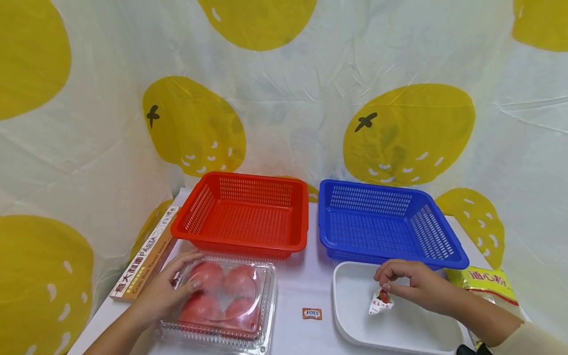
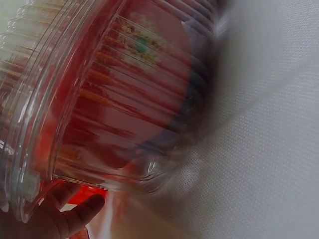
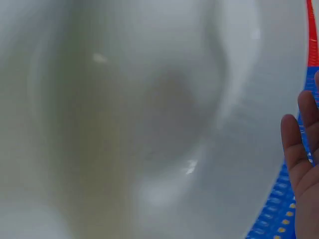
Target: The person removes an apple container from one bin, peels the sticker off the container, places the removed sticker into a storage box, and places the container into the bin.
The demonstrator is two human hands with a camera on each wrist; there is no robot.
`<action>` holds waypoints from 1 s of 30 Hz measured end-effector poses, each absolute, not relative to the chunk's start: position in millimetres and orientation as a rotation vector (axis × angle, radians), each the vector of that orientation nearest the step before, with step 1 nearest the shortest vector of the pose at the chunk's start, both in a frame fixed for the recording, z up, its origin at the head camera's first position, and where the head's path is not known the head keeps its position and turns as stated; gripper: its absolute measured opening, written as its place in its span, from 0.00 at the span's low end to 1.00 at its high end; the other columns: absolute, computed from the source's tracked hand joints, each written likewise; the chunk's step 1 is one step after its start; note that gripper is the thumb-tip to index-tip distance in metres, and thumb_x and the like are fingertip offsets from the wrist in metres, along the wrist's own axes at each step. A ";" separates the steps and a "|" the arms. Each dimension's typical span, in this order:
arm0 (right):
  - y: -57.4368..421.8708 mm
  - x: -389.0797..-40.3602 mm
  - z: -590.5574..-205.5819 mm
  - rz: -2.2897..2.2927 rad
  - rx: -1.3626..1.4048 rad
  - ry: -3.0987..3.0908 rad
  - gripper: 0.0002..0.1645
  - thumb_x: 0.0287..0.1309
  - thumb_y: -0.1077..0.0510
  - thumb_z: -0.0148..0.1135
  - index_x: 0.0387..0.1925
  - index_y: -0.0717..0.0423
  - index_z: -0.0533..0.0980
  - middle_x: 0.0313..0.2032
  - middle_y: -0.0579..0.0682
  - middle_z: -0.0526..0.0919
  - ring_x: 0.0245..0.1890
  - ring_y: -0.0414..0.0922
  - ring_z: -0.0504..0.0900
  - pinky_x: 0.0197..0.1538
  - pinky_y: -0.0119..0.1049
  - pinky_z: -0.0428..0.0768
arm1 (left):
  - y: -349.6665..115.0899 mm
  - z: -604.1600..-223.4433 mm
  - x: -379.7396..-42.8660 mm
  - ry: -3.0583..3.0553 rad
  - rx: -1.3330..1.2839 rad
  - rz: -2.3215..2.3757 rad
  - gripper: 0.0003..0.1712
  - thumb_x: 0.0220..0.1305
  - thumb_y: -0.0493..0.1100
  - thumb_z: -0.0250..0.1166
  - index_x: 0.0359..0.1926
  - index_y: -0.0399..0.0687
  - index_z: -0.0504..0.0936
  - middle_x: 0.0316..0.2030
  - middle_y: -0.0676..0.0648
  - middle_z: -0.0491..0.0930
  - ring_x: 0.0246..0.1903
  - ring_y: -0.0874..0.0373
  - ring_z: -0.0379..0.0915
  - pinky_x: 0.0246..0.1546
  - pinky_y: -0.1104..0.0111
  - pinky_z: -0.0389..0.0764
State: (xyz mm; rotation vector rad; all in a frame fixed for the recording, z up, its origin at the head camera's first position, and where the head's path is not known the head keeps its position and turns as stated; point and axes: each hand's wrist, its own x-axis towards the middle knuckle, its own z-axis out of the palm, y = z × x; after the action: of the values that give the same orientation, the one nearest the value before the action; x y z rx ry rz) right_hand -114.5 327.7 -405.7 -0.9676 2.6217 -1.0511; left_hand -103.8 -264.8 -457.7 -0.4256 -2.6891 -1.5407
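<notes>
My left hand point(image 1: 170, 286) rests at the left side of a clear plastic clamshell box point(image 1: 268, 315) of red, tomato-like fruit point(image 1: 241, 281). Its thumb lies over the lid, and the other fingers reach past the far left corner. Two of its fingers point(image 2: 82, 214) show beside the lid rim in the left wrist view. Over a white tray point(image 1: 343, 315), my right hand point(image 1: 410, 283) pinches a small white wrapped sweet point(image 1: 380, 301) with a red fruit print between thumb and fingertips. The sweet is hidden in the right wrist view, where a few straight fingers point(image 3: 296, 149) show.
Behind stand a red basket point(image 1: 239, 244) and a blue basket point(image 1: 390, 254). A pasta box point(image 1: 146, 254) lies at the left edge. An orange Fox's packet point(image 1: 312, 313) lies between clamshell and tray. A yellow bag point(image 1: 485, 281) sits right of the tray. A patterned cloth hangs behind.
</notes>
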 end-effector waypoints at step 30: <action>321.5 -116.0 -413.1 -0.673 -0.868 2.581 0.21 0.72 0.44 0.70 0.61 0.44 0.82 0.47 0.39 0.84 0.35 0.30 0.76 0.35 0.29 0.80 | -269.4 -440.8 -110.1 -2.717 -0.573 -1.356 0.26 0.76 0.44 0.64 0.72 0.55 0.77 0.74 0.37 0.70 0.73 0.34 0.63 0.59 0.49 0.83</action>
State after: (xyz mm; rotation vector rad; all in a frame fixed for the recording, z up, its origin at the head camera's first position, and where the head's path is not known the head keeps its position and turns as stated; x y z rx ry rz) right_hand -116.0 321.5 -413.1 -0.8680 2.5806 -0.6729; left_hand -110.1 -269.4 -440.8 -0.5729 -2.7165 -1.3563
